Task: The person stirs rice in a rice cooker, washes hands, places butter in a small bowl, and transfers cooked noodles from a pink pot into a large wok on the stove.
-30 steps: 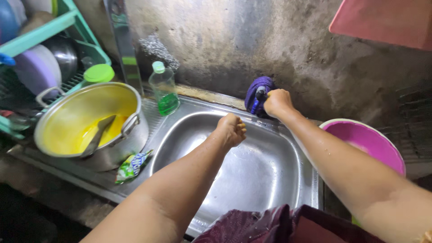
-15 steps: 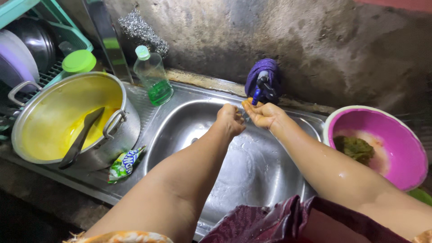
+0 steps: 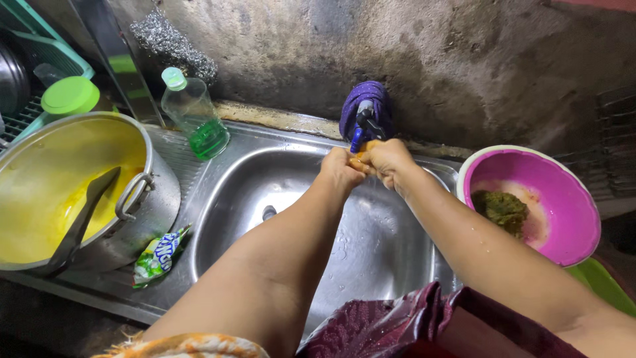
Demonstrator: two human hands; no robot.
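Left hand [image 3: 339,169] and right hand [image 3: 384,161] are pressed together, fingers seemingly curled closed, under the downward-pointing tap [image 3: 363,122]; pink bowl [image 3: 570,199] stands right.

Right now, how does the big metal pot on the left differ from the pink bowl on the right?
The metal pot is steel with side handles and holds yellow liquid and a utensil; the pink bowl looks like plastic, has no handles, and holds a green clump. The pot looks larger than the bowl. Both are round, open, and flank the sink.

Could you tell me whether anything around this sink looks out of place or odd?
The tap is wrapped in purple cloth, unusual for a spout. A crumpled empty sachet lies loose on the drainboard beside the yellow-stained pot. Both hands, left hand and right hand, meet under the tap.
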